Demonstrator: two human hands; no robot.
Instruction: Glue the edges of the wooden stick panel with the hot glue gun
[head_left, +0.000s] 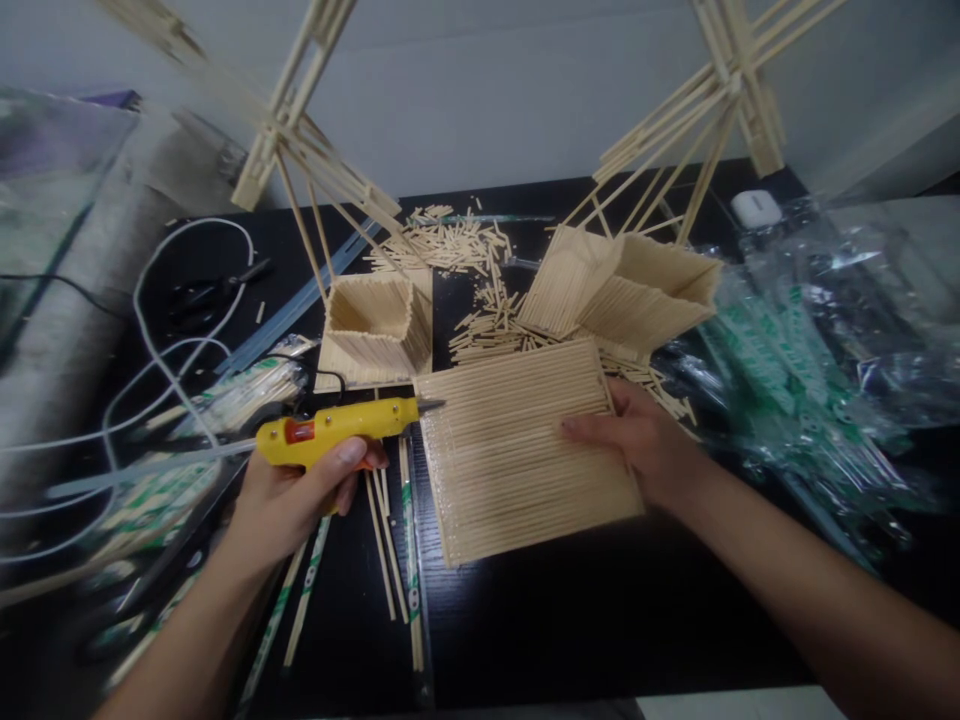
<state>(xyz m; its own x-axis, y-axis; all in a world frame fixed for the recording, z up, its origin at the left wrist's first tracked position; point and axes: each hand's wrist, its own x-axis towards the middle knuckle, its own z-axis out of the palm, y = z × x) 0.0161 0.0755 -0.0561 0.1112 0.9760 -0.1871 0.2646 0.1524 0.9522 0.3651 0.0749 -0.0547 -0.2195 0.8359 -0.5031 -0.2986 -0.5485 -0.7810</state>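
A yellow hot glue gun (341, 422) is gripped in my left hand (300, 490), a clear glue stick (180, 465) poking out of its back. Its nozzle points right and reaches the left edge of a flat panel of wooden sticks (517, 450); whether it touches cannot be told. Shiny glue shows along that edge. My right hand (645, 440) pinches the panel's right side, thumb on the face, holding it tilted above the black table (600, 620). Behind the panel stand two stick-built boxes, one on a base at left (375, 320), one tipped at right (645, 290).
Tall stick frames (289, 130) rise at the back left and right. Short stick pieces (450, 245) lie heaped between the boxes. Plastic wrappers (795, 350) cover the right side. A white cable (142, 290), pliers-like black tool (202, 295) and wrapped chopsticks (409, 530) lie at left and front.
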